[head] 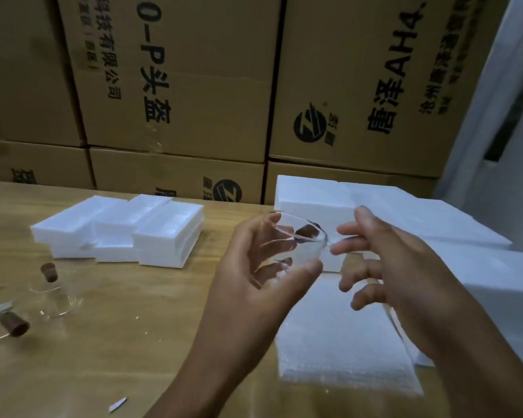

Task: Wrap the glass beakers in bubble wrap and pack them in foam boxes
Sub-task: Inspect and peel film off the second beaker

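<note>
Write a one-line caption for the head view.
Left hand grips a clear glass beaker over a white bubble-wrap sheet on the wooden table; right hand open beside its rim; white foam boxes behind.

Being held tilted in mid-air, rim uppermost: clear glass beaker (287,250). Lying flat below it, sheets stacked: white bubble wrap (338,342). Sitting stacked at rear-left, open recesses facing up: white foam boxes (118,230).

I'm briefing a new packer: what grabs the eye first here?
A clear glass beaker gripped in the left hand at centre, with the right hand spread-fingered beside its rim. Under them lies a white stack of bubble wrap; open foam boxes sit back left before a wall of cardboard cartons.
</note>
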### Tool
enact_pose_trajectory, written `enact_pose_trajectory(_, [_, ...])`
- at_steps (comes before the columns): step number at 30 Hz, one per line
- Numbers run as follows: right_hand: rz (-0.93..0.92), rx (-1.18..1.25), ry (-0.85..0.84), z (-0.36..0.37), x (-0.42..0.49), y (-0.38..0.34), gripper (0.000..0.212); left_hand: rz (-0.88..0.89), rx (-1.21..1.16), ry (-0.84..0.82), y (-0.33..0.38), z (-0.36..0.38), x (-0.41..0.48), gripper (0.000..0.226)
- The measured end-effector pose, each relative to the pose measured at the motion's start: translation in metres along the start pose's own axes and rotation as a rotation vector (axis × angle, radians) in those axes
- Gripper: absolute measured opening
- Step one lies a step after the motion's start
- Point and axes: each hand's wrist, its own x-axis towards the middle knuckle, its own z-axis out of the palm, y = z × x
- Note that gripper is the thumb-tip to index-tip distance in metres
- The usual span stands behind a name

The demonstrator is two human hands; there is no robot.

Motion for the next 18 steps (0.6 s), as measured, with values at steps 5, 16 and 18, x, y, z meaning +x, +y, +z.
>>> enact_pose_trajectory(5, [-0.177, 0.289, -0.211, 0.002, 0.002, 0.018, 0.031, -0.111, -0.237, -0.135, 0.007, 0.002, 0.014, 0.052])
enact_pose_trajectory(16, [-0.378, 0.293, 0.127, 0.027, 0.005, 0.071, 0.018, -0.081, -0.035, -0.009, -0.044, -0.001, -0.002, 0.070])
enact_pose_trajectory(18, [-0.395, 0.247, 0.176, 0.033, 0.006, 0.075, 0.018, 0.007, 0.167, 0.003, -0.053, -0.006, -0.007, 0.084])
